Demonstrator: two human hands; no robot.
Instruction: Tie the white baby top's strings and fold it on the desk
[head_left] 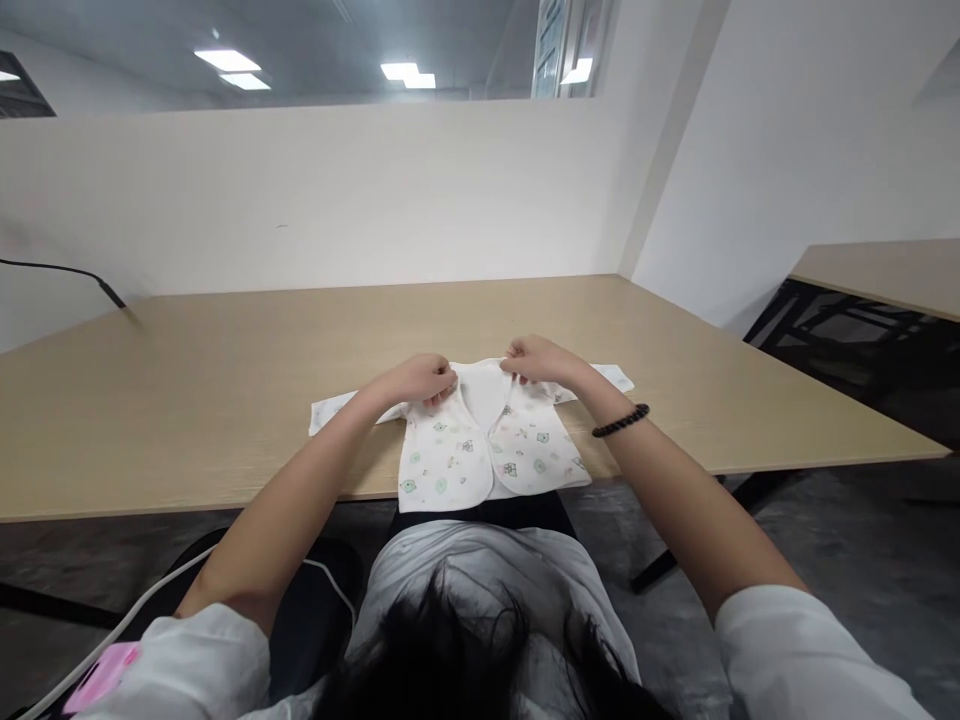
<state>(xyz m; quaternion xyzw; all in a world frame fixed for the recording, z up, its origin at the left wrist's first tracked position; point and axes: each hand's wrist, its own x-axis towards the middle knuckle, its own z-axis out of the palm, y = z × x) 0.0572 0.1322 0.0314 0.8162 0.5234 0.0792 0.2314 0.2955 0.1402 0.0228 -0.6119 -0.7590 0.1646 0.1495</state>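
Note:
A small white baby jacket [450, 455] with a green and brown animal print lies spread on the table, its front open down the middle and both sleeves stretched sideways. Its lower hem hangs a little past the table's near edge. My left hand [426, 380] pinches the left side of the neckline, fingers closed on the cloth. On the other side of the collar, my right hand [536, 360] grips the fabric between thumb and fingers. A dark bead bracelet [621, 421] circles my right wrist. Plain white lining shows between the two front panels.
The light wood table [247, 370] reaches back to a white wall [360, 200]. A black cable [75, 270] sticks out at the far left. Another table [885, 270] stands at the right. A pink object [103, 675] and white cord [142, 600] are at lower left.

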